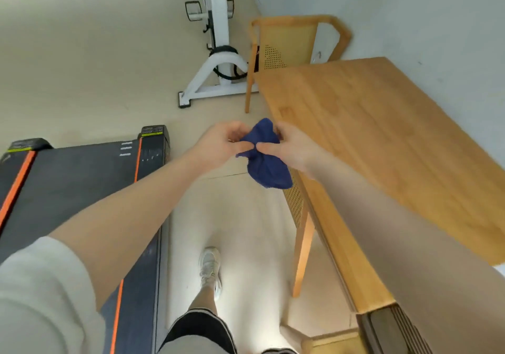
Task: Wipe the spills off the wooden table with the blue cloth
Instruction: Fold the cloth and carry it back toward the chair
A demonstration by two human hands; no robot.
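Note:
A dark blue cloth [266,159] hangs bunched in the air between both hands, just left of the wooden table's near edge. My left hand [218,144] pinches its left side and my right hand [289,147] pinches its right side, thumbs nearly meeting at the middle. The wooden table [382,140] stretches along the wall on the right. I see no spill on its light brown top from here.
A black treadmill [76,189] with orange stripes lies on the floor at left. A white exercise bike [218,53] stands ahead, and a wooden chair [289,39] sits at the table's far end. My foot [210,269] stands on the beige floor.

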